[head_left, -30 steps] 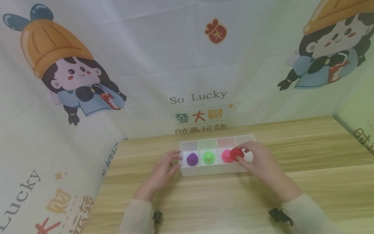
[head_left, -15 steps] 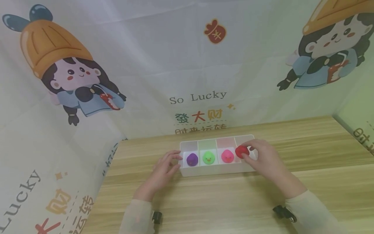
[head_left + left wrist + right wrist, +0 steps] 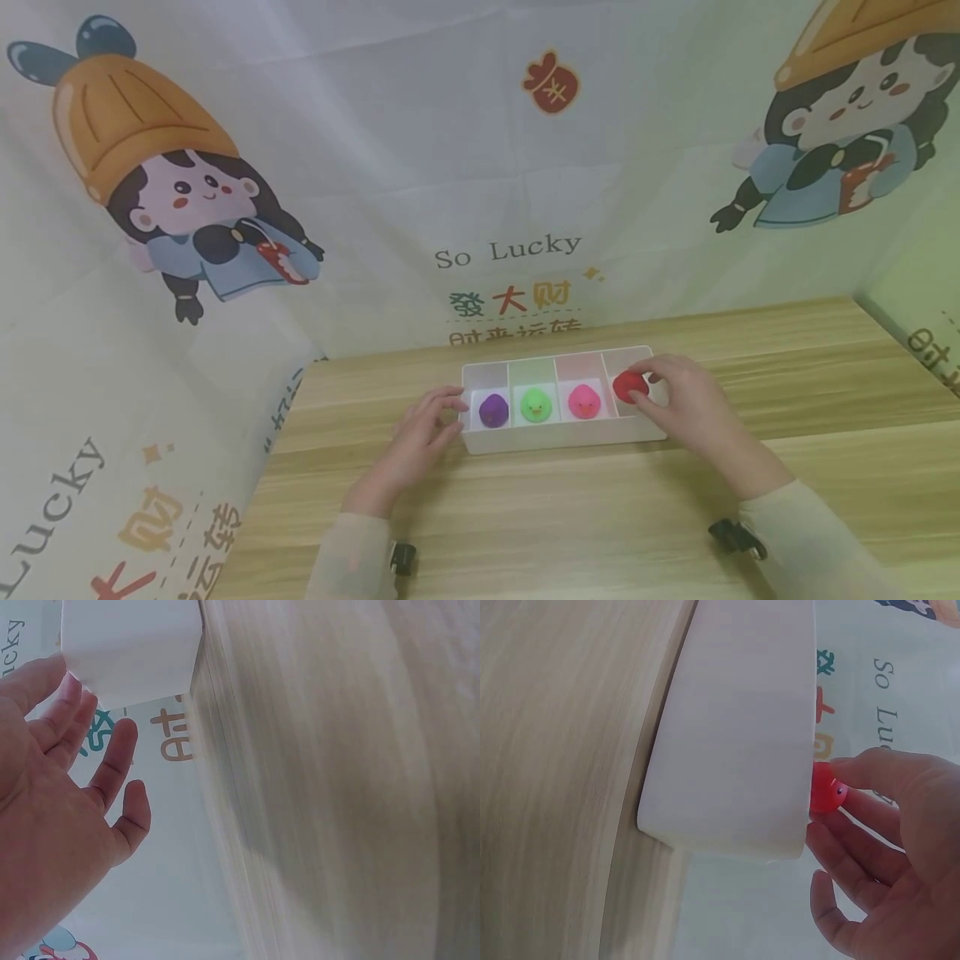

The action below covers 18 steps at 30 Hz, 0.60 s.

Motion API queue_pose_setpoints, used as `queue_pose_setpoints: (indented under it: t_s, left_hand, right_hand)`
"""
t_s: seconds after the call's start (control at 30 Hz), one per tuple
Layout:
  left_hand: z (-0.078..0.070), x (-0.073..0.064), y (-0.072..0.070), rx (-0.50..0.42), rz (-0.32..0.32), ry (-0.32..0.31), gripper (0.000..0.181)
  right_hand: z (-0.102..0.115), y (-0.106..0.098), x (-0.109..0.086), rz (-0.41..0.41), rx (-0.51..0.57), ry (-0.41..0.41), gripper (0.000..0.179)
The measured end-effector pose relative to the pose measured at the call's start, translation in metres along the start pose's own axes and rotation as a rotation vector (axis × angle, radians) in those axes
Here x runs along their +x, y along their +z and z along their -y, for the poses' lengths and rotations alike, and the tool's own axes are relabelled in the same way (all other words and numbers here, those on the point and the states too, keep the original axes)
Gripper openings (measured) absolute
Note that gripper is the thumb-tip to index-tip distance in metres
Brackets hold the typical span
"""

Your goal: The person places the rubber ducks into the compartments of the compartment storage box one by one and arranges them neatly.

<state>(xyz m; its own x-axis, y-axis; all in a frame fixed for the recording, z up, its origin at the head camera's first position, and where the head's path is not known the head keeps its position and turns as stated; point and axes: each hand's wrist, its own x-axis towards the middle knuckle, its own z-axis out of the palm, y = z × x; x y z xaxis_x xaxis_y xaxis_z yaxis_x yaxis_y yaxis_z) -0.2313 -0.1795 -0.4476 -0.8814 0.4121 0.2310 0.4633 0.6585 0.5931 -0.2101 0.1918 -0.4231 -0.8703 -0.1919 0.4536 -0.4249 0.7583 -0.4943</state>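
A white divided box point(image 3: 562, 437) stands on the table with its compartments side by side. From the left they hold a purple toy duck point(image 3: 493, 410), a green toy duck point(image 3: 536, 405) and a pink toy duck point(image 3: 584, 402). My right hand point(image 3: 686, 404) pinches a red toy duck point(image 3: 629, 387) between thumb and fingers over the rightmost compartment. In the right wrist view the red duck shows just past the box rim, its lower part hidden by the wall. My left hand point(image 3: 427, 433) has its fingers loosely extended, fingertips at the box's left end wall point(image 3: 135, 656).
The wood-grain table point(image 3: 555, 525) spreads around the box. Behind it hangs a pale printed cloth point(image 3: 390, 200) with cartoon figures and lettering. Black straps with small devices point(image 3: 403, 558) are worn at both wrists.
My right hand has carried the red duck rightward, from in front of the pink duck to over the rightmost compartment. The pink duck now shows fully. My left hand stays in place.
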Motion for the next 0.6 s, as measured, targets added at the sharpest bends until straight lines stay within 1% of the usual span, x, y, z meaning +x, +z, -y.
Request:
queue_pose_setpoints:
  t_s: [0.13, 0.3, 0.4, 0.5, 0.6]
  left_hand:
    - [-0.001, 0.000, -0.001, 0.001, 0.004, -0.009, 0.021]
    - [-0.001, 0.000, -0.001, 0.000, 0.002, 0.002, 0.022]
    - [0.001, 0.000, -0.001, -0.002, 0.000, 0.010, 0.022]
    - [0.001, 0.000, 0.000, -0.004, 0.002, 0.009, 0.022]
    - [0.001, 0.000, 0.000, -0.006, 0.006, 0.003, 0.022]
  right_hand:
    - [-0.004, 0.000, 0.003, 0.036, -0.016, -0.006, 0.028]
    - [-0.011, 0.003, 0.008, 0.055, -0.035, -0.077, 0.026]
    - [-0.014, 0.004, 0.010, 0.080, -0.056, -0.106, 0.024]
    - [-0.016, 0.005, 0.012, 0.132, -0.063, -0.095, 0.021]
    - [-0.016, 0.006, 0.015, 0.183, -0.069, -0.061, 0.022]
